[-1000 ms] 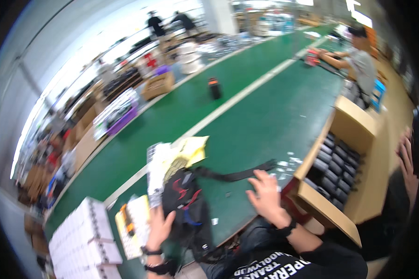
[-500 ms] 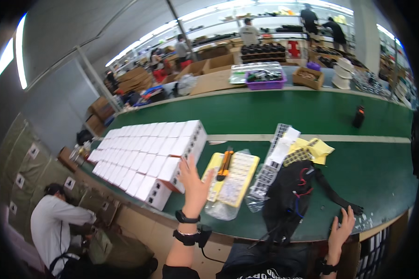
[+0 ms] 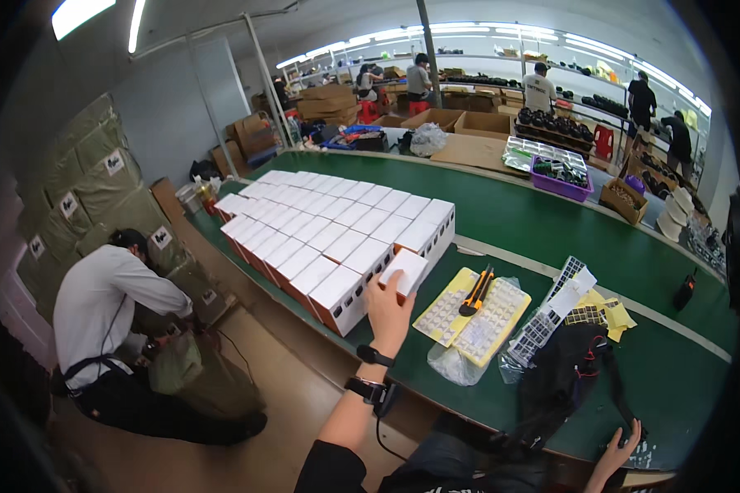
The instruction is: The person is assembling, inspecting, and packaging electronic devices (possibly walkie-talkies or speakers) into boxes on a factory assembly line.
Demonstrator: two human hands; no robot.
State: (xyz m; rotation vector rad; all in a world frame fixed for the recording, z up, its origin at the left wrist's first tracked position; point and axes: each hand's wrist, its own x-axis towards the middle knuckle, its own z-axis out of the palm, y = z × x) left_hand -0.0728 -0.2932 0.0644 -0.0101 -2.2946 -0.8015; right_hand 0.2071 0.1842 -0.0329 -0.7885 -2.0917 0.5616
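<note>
Evidently the left hand (image 3: 389,306) is closed around the near end of a small white cardboard box with an orange side (image 3: 404,268), thumb on one side and fingers on the other. That box is at the corner of the block of similar boxes; whether it touches its neighbours I cannot tell. To handle it well, I would press evenly on the stiff side walls, spare the top face, and keep the wrist level so that the rows beside it stay square.

The right hand (image 3: 619,453) has loosely bent fingers beside the end of a black woven strap (image 3: 625,401); I cannot tell whether it pinches it. Letting that hand rest lightly there would avoid dragging the one black fabric bag with red cords (image 3: 561,374).

Counting outward: one held box; a block of white, orange-sided boxes (image 3: 325,238), several dozen, too foreshortened to number exactly; two yellow-backed sheets of pale pieces (image 3: 501,322); one orange-and-black plastic cutter (image 3: 478,291) lying across them; one upright black handheld device with an orange top (image 3: 685,291); one purple plastic basket (image 3: 561,186); one co-worker in a pale top (image 3: 119,300), bent over at the left
</note>
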